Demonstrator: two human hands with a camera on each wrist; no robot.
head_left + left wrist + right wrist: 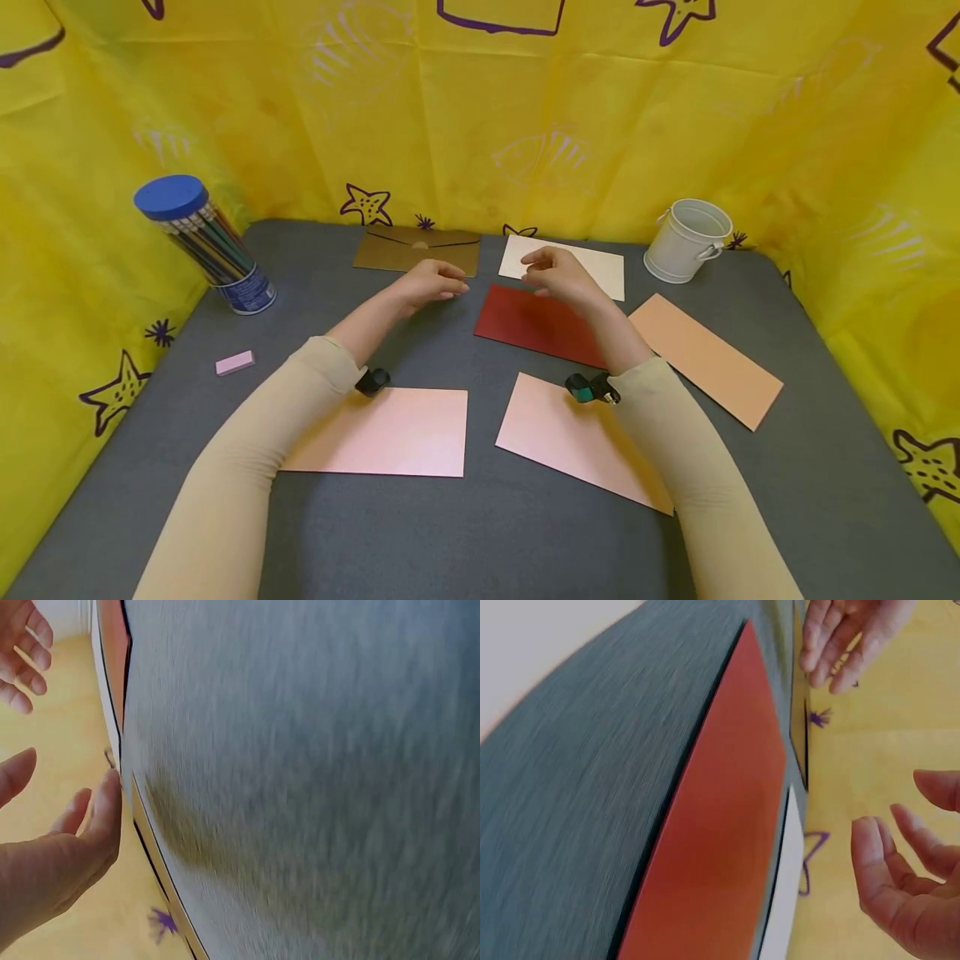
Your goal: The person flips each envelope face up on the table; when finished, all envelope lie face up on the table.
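My left hand (429,283) is raised above the grey table with its fingers loosely bent and nothing in them. Behind it lies a gold-brown envelope (390,254), flap side up with a seal at the flap's tip. Facing it, my right hand (562,277) hovers over a flat red rectangle (525,321) and overlaps a white one (603,267) in the head view. In the right wrist view, that hand's thumb and fingers (870,844) are spread apart, holding nothing. The left wrist view shows a gap between the left thumb and fingers (105,814).
Two pink rectangles (405,429) lie under my forearms, and an orange one (708,358) slants at the right. A pencil tub with a blue lid (171,197) and a pink eraser (235,362) are at left. A white bucket (678,246) stands at the back right, before a yellow curtain (465,125).
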